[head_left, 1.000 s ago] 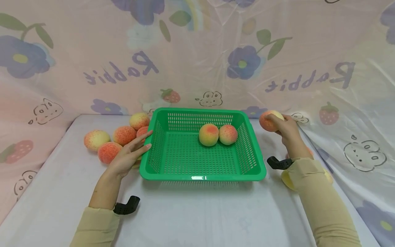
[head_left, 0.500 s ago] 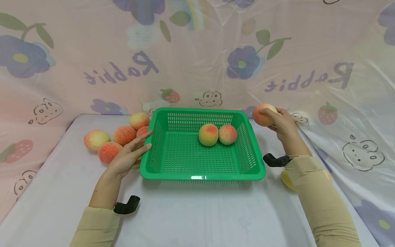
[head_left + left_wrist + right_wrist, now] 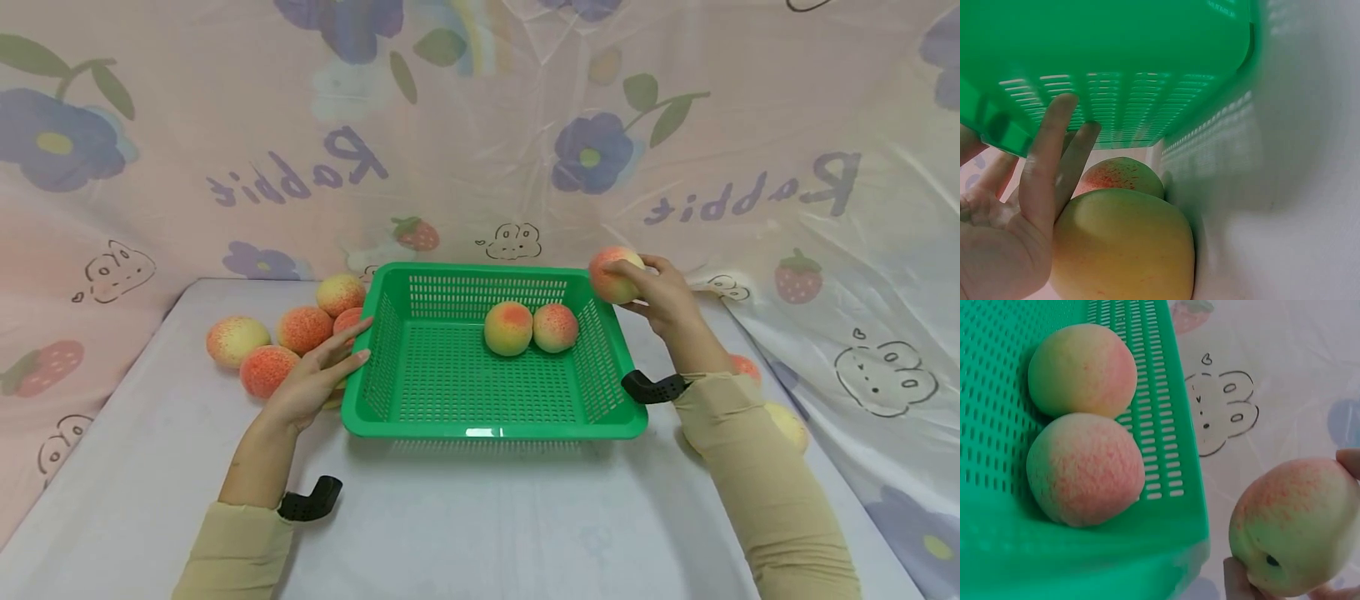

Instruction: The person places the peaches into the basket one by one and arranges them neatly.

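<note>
A green plastic basket with slotted walls stands mid-table, holding two peaches, a yellow-red peach and a pinker peach side by side. My left hand rests with extended fingers against the basket's left side; in the left wrist view its fingertips lie at the slotted wall. My right hand grips a red-and-yellow peach above the basket's back right corner. The right wrist view shows this held peach just outside the rim, its dark stem hole visible.
Several peaches lie on the table left of the basket, some partly behind my left hand. More peaches lie on the right, partly hidden by my right sleeve. A printed cloth hangs behind the white table.
My right hand has carried the peach left and slightly upward, from right of the basket to its back right corner. My left hand and the basket have stayed put.
</note>
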{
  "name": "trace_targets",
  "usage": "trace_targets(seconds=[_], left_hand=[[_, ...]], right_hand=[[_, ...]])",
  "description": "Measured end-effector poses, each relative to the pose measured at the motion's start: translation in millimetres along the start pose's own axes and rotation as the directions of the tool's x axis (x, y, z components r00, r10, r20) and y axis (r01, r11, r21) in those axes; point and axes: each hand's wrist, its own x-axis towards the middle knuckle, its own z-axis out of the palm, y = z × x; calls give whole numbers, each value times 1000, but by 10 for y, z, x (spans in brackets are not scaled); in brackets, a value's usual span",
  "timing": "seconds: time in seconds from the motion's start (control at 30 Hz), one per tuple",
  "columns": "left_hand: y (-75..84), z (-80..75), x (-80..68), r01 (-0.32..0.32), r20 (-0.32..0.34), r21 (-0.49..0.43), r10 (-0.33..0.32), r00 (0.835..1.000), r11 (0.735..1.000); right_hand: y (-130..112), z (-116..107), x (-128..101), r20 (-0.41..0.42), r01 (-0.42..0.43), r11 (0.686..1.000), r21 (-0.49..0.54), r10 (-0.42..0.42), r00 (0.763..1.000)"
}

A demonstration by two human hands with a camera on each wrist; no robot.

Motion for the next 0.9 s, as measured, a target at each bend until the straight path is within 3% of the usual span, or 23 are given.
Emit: trace_targets(seconds=[0.43,0.6,0.9], left_hand=[[-1,6,0,0,-7,3,0,1000,1000],[-1,11,4,3,-9,0,-3,1000,1000],[6,15,5,9,-32,20,-8,999,1000]], right_hand=[[-37,277,27,78,32,999,18,-33,996],[-41,407,49,75,30,999,26,-32,997],[-40,631,47,37,100,995,7,-100,994]])
